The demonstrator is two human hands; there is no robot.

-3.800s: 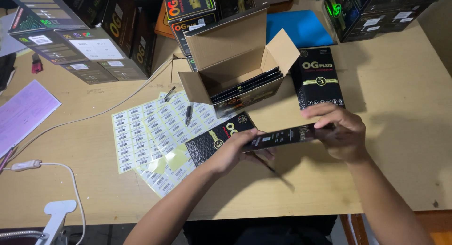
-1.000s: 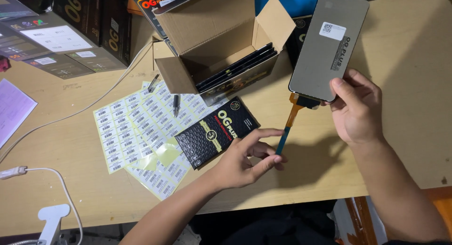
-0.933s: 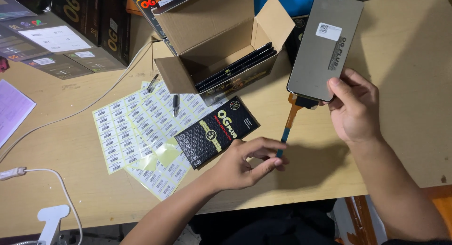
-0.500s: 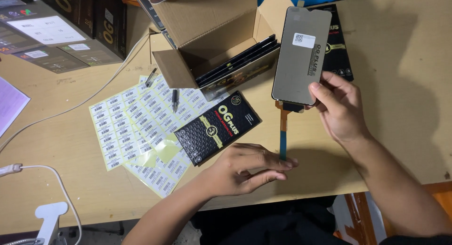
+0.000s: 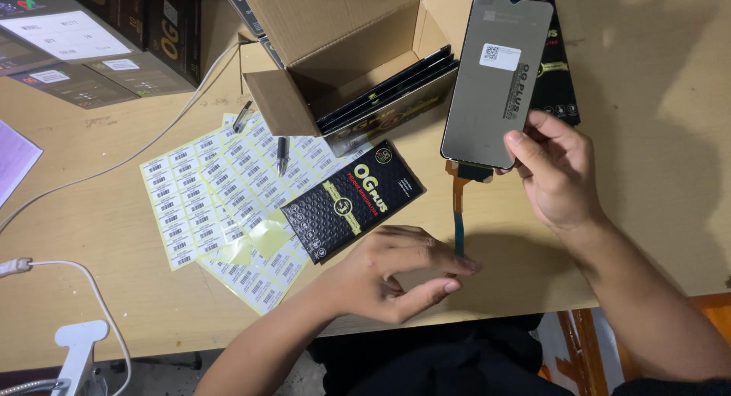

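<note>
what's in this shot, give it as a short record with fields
right hand: right hand holds a grey phone screen panel upright by its lower edge
left hand: left hand pinches the end of the panel's orange ribbon cable
table: wooden table
near left hand: flat black packet, barcode sticker sheets
behind: open cardboard box with black packets standing in it
also: black pen, white cable

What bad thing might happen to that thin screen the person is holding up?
The right hand holds the grey screen panel upright by its lower edge only, so it might slip and fall onto the table. The left hand pinches the end of the thin ribbon cable hanging below; a tug there might crease or tear it.
</note>
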